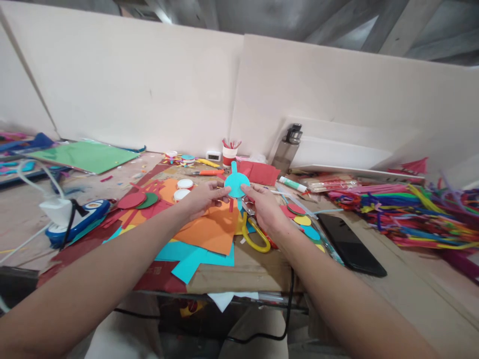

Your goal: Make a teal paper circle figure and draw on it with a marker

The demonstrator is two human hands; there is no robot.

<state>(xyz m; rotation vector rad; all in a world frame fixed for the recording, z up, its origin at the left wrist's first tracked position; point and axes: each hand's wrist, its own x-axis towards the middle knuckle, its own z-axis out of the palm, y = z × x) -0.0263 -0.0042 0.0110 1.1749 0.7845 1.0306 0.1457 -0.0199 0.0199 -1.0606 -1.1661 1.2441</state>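
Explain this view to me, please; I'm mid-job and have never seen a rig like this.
There is no robot: a person is working with two bare hands. The single picture comes from a camera worn on the head, looking forward and down.

The left hand and right hand hold a light-blue paper disc between them, with narrow strips sticking out above and below.

Under and around them on the table lie orange paper and yellow-handled scissors. Farther right are a glue stick, a black smartphone and colorful pipe cleaners.
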